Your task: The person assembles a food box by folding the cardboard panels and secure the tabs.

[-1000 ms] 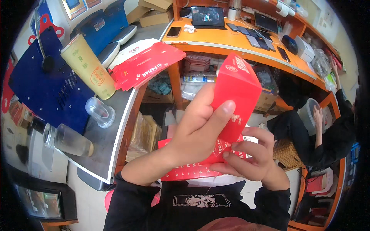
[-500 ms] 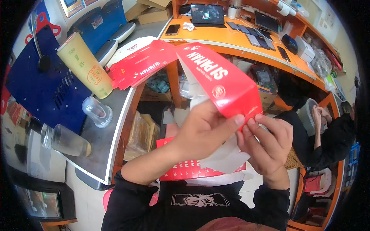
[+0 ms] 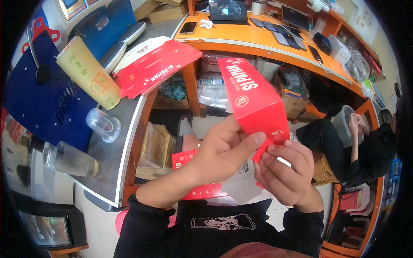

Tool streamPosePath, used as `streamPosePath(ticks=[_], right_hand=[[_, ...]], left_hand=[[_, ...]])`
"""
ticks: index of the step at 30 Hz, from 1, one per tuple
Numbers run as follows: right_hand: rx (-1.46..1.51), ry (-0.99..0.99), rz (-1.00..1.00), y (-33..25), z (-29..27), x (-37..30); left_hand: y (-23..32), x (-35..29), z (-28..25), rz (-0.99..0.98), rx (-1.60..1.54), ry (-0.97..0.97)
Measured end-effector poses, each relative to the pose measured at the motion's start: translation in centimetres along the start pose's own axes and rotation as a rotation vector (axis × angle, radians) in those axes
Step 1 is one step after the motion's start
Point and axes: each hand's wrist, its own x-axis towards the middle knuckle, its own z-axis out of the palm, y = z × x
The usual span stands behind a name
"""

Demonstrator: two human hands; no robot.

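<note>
A red cardboard box (image 3: pixel 258 96) with white print, partly folded into shape, is held up in front of me. My left hand (image 3: pixel 226 146) grips its near left side, the thumb lying along the outside. The fingers of my right hand (image 3: pixel 286 172) pinch the end flap at the lower right. A loose white-and-grey flap (image 3: pixel 245 182) hangs below, between the hands. Beneath my arms lie more red printed boxes (image 3: pixel 183 160), mostly covered by my left forearm. On the grey table to the left is a stack of flat red box blanks (image 3: pixel 157 66).
A tall yellow cup (image 3: pixel 88 73), a clear plastic cup (image 3: pixel 103 124) and a lidded jar (image 3: pixel 71 159) stand on the grey table (image 3: pixel 114 172). Phones and a tablet (image 3: pixel 228 10) rest on the orange desk (image 3: pixel 236 31). A person (image 3: pixel 352 146) sits at the right holding a tub.
The box has come away from the stack of blanks and its near end is more folded. Both hands have moved slightly, the right one down and left.
</note>
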Motion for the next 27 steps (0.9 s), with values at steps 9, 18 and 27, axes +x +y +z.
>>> streamPosePath(ticks=[9, 18, 27], right_hand=[[0.009, 0.061, 0.089, -0.4, 0.6, -2.0], [0.560, -0.227, 0.304, 1.9, -0.3, -3.1], [0.742, -0.375, 0.337, 1.6, 0.2, -3.6]], left_hand=[[-0.5, -3.4, -0.7, -0.182, 0.087, -0.125], [1.3, -4.3, -0.7, -0.476, -0.134, -0.338], [1.3, -3.7, -2.7, -0.491, -0.068, -0.546]])
